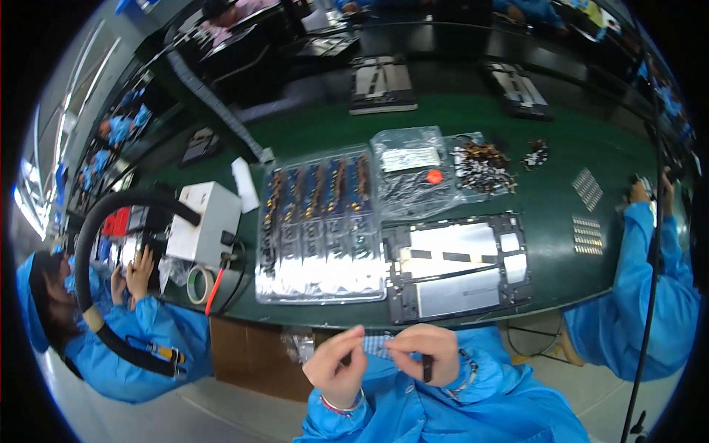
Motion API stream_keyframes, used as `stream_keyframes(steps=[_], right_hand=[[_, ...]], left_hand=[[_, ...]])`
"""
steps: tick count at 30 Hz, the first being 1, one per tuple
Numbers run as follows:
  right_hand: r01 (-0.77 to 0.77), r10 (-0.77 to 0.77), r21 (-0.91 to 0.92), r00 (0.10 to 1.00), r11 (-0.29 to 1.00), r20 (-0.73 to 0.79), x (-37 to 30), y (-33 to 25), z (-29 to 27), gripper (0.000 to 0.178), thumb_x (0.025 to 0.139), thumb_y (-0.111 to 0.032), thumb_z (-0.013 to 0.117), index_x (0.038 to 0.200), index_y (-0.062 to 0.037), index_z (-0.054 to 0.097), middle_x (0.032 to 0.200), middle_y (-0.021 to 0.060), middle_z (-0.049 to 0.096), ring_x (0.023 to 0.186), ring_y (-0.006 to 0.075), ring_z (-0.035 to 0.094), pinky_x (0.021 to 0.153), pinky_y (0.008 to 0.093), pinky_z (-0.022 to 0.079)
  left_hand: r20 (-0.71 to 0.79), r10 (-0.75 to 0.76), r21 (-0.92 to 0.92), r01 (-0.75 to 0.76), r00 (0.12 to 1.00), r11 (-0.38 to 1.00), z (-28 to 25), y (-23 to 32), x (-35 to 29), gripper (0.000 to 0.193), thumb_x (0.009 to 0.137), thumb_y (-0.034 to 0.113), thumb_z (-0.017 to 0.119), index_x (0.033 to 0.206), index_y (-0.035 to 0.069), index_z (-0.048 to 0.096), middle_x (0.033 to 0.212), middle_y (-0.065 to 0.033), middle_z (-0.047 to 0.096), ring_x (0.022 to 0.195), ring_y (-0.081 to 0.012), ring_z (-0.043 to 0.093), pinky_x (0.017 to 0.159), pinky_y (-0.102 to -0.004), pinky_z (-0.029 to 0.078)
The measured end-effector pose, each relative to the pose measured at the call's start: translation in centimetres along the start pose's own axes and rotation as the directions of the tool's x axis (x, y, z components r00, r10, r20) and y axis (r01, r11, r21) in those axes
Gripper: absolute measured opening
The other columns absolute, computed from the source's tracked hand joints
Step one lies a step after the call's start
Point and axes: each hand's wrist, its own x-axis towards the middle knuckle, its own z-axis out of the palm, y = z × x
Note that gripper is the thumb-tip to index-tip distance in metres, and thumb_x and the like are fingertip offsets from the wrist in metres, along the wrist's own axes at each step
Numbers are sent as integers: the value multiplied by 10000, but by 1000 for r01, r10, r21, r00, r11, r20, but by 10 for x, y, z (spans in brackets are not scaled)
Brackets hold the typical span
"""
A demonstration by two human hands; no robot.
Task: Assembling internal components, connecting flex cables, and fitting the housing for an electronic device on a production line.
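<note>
My left hand (336, 362) and my right hand (426, 353) are raised close together in front of the table's near edge. Between their pinched fingertips is a small sheet with blue-and-white rows (377, 345), one end in each hand. A dark, slim, pen-like tool (427, 368) is also tucked in my right hand, its end pointing down. Just beyond my hands, an opened tablet housing (458, 288) lies on the green table, with silver battery plates and a black frame. To its left a clear plastic tray (321, 284) carries several rows of small circuit boards with flex cables.
Clear bags of parts (406, 181) and a pile of flex cables (484, 166) lie behind the housing. Two small sheets of pieces (587, 235) rest at right. A white box (203, 221) with a black hose and a tape roll (199, 284) stand left. Co-workers sit on both sides.
</note>
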Motion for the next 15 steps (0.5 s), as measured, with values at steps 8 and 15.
stream_keyframes(steps=[8, 15], right_hand=[[9, -9, -5, 1000, 1000, -18, -3, 2, -13, 215, 662, 61, 650, 865, -10, 659, 754, 110, 634, 676, 209, 631, 597, 263, 500], [48, -50, -23, 996, 999, -70, -7, -3, -20, 224, 646, 66, 659, 856, -11, 660, 749, 107, 633, 668, 203, 629, 589, 262, 496]], left_hand=[[190, 280, 460, -337, 941, 822, -5, -41, 134, 87, 686, -27, 620, 770, -3, 623, 952, -128, 640, 872, -257, 618, 769, -326, 482], [479, 364, 515, -591, 799, 621, 43, -98, 172, 58, 683, 66, 595, 722, 34, 624, 945, -71, 627, 877, -245, 582, 759, -345, 466]])
